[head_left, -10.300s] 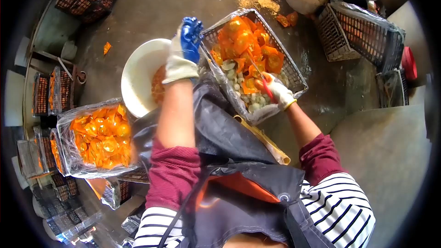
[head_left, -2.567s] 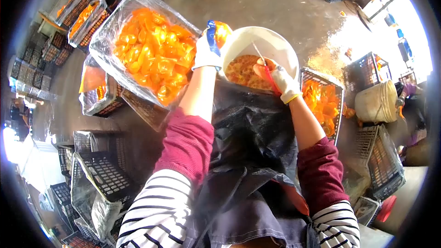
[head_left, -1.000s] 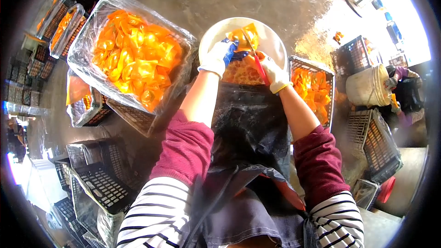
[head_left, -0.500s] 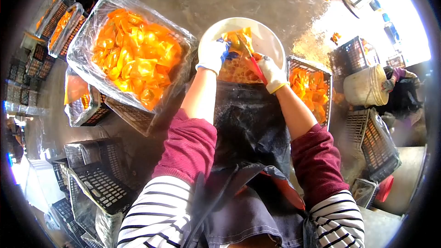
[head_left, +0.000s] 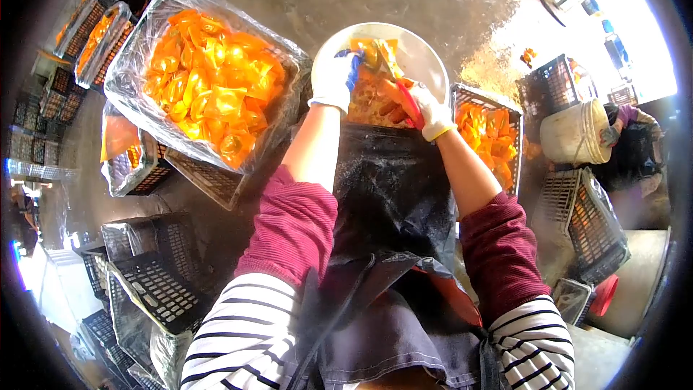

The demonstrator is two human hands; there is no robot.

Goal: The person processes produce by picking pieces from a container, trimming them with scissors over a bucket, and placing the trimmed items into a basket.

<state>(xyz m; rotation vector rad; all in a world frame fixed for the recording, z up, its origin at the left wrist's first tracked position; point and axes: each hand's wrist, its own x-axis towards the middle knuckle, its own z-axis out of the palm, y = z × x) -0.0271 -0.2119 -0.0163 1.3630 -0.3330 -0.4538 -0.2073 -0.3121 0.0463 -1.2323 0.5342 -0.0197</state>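
Note:
My left hand (head_left: 338,79), in a white glove with blue on the fingers, is closed on an orange plastic packet (head_left: 381,50) over a round white tub (head_left: 422,50). In my right hand (head_left: 426,110), gloved in white with a yellowish cuff, is a pair of red-handled scissors (head_left: 413,105). Their blades reach up to the packet's right side. Beneath both hands, pale orange, wet-looking contents (head_left: 364,105) lie in the tub. Fingers of my left hand are partly hidden behind the glove's back.
A plastic-lined crate (head_left: 123,79) heaped with orange packets (head_left: 216,87) stands at left. Another crate of orange packets (head_left: 487,137) is right of the tub. Black crates (head_left: 162,292) stack at lower left. At far right, a person's gloved hand (head_left: 611,133) touches a white bucket (head_left: 570,137).
My right hand has turned and the scissors now sit more upright, their handles bunched in the palm. The packet in my left hand has shifted slightly up.

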